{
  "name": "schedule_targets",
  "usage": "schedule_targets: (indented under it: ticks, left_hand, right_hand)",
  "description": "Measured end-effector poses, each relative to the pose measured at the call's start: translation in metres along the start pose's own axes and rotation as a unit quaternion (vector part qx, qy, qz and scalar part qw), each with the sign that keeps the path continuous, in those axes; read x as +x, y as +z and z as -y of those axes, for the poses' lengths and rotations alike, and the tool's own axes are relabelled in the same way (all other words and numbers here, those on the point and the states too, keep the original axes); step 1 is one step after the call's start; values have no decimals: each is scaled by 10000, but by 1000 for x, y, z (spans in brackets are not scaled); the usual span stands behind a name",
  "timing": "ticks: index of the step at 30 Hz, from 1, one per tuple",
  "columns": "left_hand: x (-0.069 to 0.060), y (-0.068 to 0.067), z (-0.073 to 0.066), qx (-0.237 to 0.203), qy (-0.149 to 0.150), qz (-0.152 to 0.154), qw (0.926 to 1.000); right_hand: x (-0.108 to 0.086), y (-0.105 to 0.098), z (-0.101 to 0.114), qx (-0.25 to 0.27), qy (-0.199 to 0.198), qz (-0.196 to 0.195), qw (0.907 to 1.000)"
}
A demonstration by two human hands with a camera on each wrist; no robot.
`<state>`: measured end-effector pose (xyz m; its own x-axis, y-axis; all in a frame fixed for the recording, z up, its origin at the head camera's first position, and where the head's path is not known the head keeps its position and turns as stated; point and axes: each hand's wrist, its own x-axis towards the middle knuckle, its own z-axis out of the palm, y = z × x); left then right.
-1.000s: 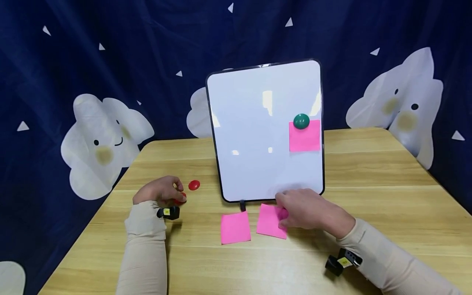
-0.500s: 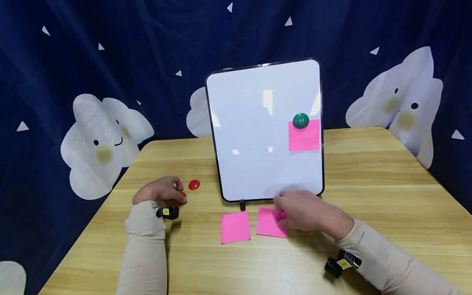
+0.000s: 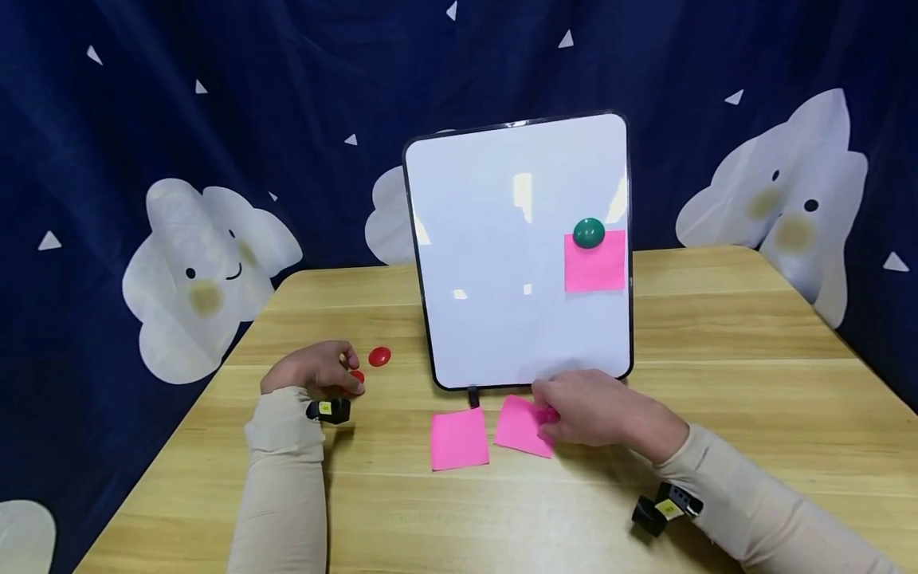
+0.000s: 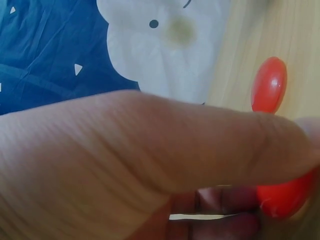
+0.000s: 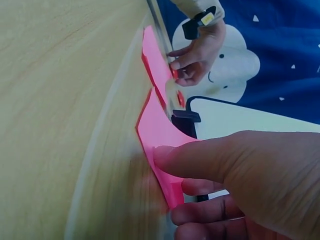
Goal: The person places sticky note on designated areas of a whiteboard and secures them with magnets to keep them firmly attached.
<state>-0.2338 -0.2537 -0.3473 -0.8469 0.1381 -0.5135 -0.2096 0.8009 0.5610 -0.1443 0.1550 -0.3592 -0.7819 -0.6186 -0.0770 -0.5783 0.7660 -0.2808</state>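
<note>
My left hand [image 3: 310, 369] pinches a red oval magnet [image 4: 285, 200] between thumb and fingers, low over the table at the left. A second red magnet [image 3: 379, 356] lies just beyond it. Below the whiteboard [image 3: 495, 239], my right hand [image 3: 591, 408] pinches the right edge of a pink sticky note [image 3: 518, 426], thumb on its face in the right wrist view; the paper curves there. To its left another pink sticky note [image 3: 459, 440] lies on the table. A green magnet [image 3: 589, 233] sits over the top edge of a pink note [image 3: 597, 271] on the board.
The black-framed whiteboard stands upright on the wooden table [image 3: 402, 518], with a black foot [image 3: 473, 396] showing at its lower edge. Behind the table hangs a dark blue curtain [image 3: 287, 72] with clouds and white triangles.
The sticky note in my right hand has turned slightly and shifted a little left. My left hand stays at the red magnet, nearly still.
</note>
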Motion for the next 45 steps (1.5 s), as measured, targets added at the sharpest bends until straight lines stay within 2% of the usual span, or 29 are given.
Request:
schedule_targets:
  ticks: [4,10,14,17,26,32,36,42,45]
  left_hand:
    - [0,1,0,10,-29,11,10000]
    - [0,3,-2,-44,-82,-5,10000]
    - [-1,3,-2,-21,-41,-35,10000]
    - [-1,3,-2,-9,-14,-26,10000]
    - [-1,1,0,-360,-97,79,9993]
    - [0,1,1,-264,-36,32,9996]
    - [1,2,1,-356,-18,8,9994]
    - [2,3,1,-485,12,-41,9988]
    - [3,3,1,-312,98,-88,9994]
  right_hand:
    - [2,7,-3,-251,-185,-281,9991]
    - [2,13,-7,-624,-535,-852,9930]
    - [3,14,-8,-776,-635,-1031,9896]
    - [3,14,-9,-861,-628,-1082,9884]
    - [4,11,-7,-876,-630,-1080,9883]
    - [6,8,-7,-666,-591,-1054,9904]
    - [7,7,-8,-484,-540,-1008,9923]
    - [8,8,-11,-185,-666,-1067,9919]
    - [9,10,-14,-109,-753,-1162,9903]
